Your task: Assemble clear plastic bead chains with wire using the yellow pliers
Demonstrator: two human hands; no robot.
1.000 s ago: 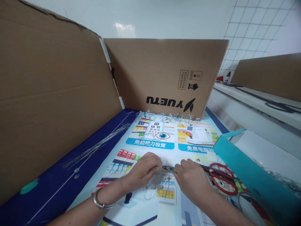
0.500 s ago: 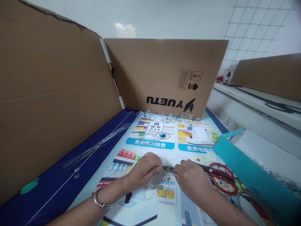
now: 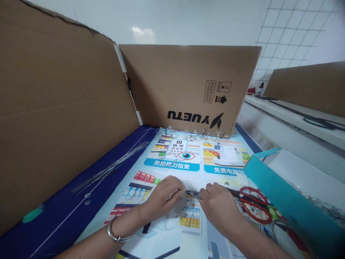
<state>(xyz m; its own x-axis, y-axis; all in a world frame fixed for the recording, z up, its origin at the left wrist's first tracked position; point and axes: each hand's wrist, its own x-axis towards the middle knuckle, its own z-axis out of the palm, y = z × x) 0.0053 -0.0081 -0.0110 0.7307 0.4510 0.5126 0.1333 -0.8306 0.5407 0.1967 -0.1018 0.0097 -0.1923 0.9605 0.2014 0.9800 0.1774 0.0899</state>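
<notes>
My right hand (image 3: 219,203) is closed round a pair of pliers (image 3: 193,194), whose metal jaws point left. Close to the jaw tips, my left hand (image 3: 164,196) is pinched; what lies between its fingertips is too small to make out, though thin wire shows nearby. Below the hands, a small heap of clear and wire pieces (image 3: 175,214) lies on the printed sheet (image 3: 159,241). Red-handled scissors (image 3: 254,205) rest to the right of my right hand.
Cardboard panels (image 3: 188,86) stand behind and at the left. Tangled wire pieces (image 3: 196,135) line the back panel's foot. Long thin wires (image 3: 115,165) lie on the blue surface at left. A teal box (image 3: 285,194) holding wire pieces is at right.
Both hands have stayed almost in place, with the pliers still between them. My left hand has shifted very slightly left and down.
</notes>
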